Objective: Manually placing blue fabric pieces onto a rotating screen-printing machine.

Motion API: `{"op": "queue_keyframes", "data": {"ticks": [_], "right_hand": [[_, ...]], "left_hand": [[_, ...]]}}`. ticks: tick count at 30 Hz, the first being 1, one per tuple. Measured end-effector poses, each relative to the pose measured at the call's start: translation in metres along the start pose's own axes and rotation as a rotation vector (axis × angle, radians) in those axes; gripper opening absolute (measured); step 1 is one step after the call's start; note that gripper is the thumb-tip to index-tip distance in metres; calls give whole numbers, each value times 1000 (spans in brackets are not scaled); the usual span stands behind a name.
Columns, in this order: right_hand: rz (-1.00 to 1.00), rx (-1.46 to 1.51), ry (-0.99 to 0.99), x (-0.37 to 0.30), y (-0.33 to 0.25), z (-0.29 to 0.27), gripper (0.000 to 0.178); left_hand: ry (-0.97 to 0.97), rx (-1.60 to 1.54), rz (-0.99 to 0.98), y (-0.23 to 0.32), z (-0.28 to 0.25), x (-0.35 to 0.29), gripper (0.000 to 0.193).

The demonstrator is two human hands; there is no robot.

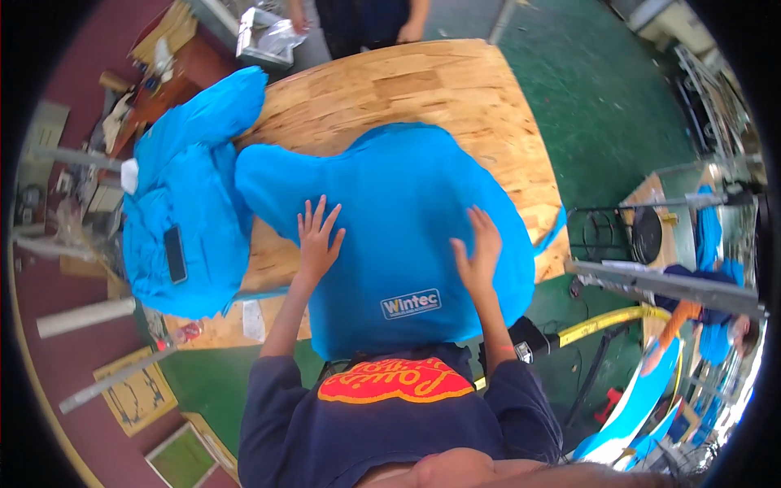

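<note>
A bright blue fabric cover (399, 220) with a rounded, lobed outline lies spread over the near part of the wooden table (423, 81). A small printed label patch (411, 304) shows near its close edge, which hangs over toward my body. My left hand (320, 237) rests on the cover's left part, fingers spread. On the right part lies my right hand (478, 250), fingers stretched out and thumb apart. Neither hand grips anything. From the cover's right side a blue strap (551, 232) sticks out.
To the left, more blue fabric covers (187, 203) lie piled, with a dark phone (175, 254) on top. A person (362, 24) stands at the table's far side. At far right another person (704, 301) handles blue fabric (643, 398). A yellow band (606, 323) runs near my right arm.
</note>
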State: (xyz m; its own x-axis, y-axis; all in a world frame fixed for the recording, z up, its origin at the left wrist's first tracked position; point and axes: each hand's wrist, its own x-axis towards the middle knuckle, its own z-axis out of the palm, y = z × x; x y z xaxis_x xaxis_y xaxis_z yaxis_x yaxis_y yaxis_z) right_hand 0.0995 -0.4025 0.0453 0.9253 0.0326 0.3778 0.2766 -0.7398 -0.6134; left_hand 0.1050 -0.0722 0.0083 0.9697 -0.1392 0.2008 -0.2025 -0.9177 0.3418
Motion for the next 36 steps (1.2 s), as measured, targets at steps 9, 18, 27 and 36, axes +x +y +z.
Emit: {"op": "queue_keyframes", "data": {"ticks": [9,18,27,36], "right_hand": [[-504,-353,-490,118,-7,138,58],[-233,-490,-513,191,55,156,54],[-216,-268,-402,104,17,67,58],[422,-863,-136,-72,138,-56,54]], "left_hand": [[-123,141,66,-71,-14,36,49],[168,278,-254,-225,-37,57,48],[-155,-52,145,9,-29,8,66],[-704,40,806,71,-5,-175,74]]}}
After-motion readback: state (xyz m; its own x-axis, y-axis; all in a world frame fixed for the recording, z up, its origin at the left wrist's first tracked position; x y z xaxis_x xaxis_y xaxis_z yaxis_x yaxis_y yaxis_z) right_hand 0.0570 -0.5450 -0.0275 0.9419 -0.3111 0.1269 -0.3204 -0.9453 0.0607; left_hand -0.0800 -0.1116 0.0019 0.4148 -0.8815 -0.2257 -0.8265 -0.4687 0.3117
